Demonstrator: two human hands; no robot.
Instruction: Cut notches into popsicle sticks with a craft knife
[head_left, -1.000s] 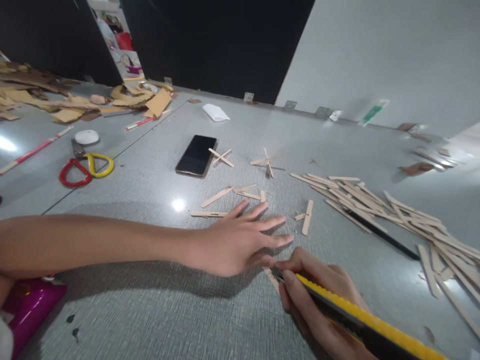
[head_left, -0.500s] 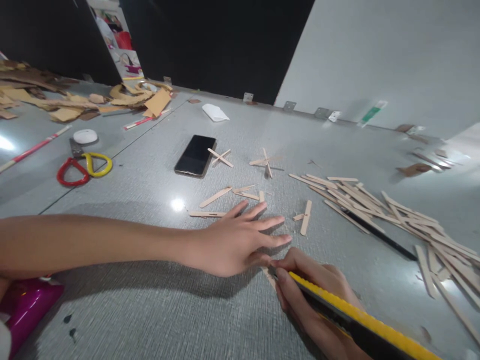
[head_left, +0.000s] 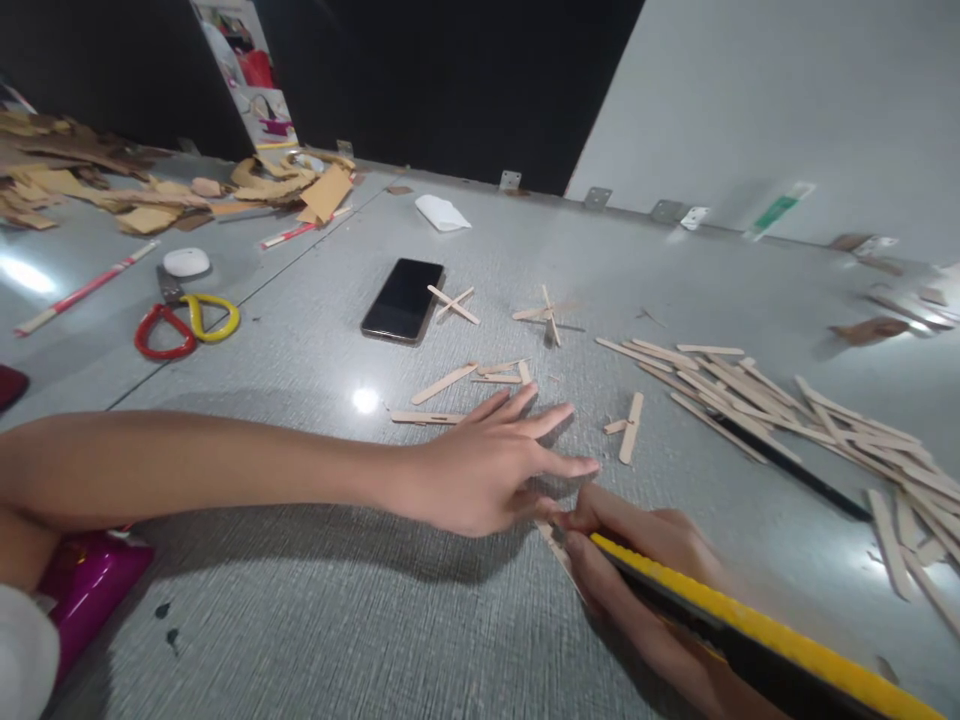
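Note:
My left hand (head_left: 491, 465) lies flat on the grey table (head_left: 315, 610) with its fingers spread, pressing down a wooden craft stick (head_left: 553, 541) whose end shows just below the thumb. My right hand (head_left: 637, 570) is closed round a yellow and black utility knife (head_left: 757, 640), its tip resting on that stick next to my left thumb. Several short cut stick pieces (head_left: 450, 383) lie just beyond my left fingers. One more pair of pieces (head_left: 630, 428) lies to the right of them.
A large heap of craft sticks (head_left: 787, 415) spreads at the right, a black rod (head_left: 810, 475) among them. A black phone (head_left: 403, 300), red and yellow scissors (head_left: 184, 325), cardboard scraps (head_left: 150, 195) and a magenta object (head_left: 82, 590) lie to the left.
The camera has shifted slightly, so the table contents sit a little higher and further right. My left fingers have edged toward the knife hand; both hands stay on the stick.

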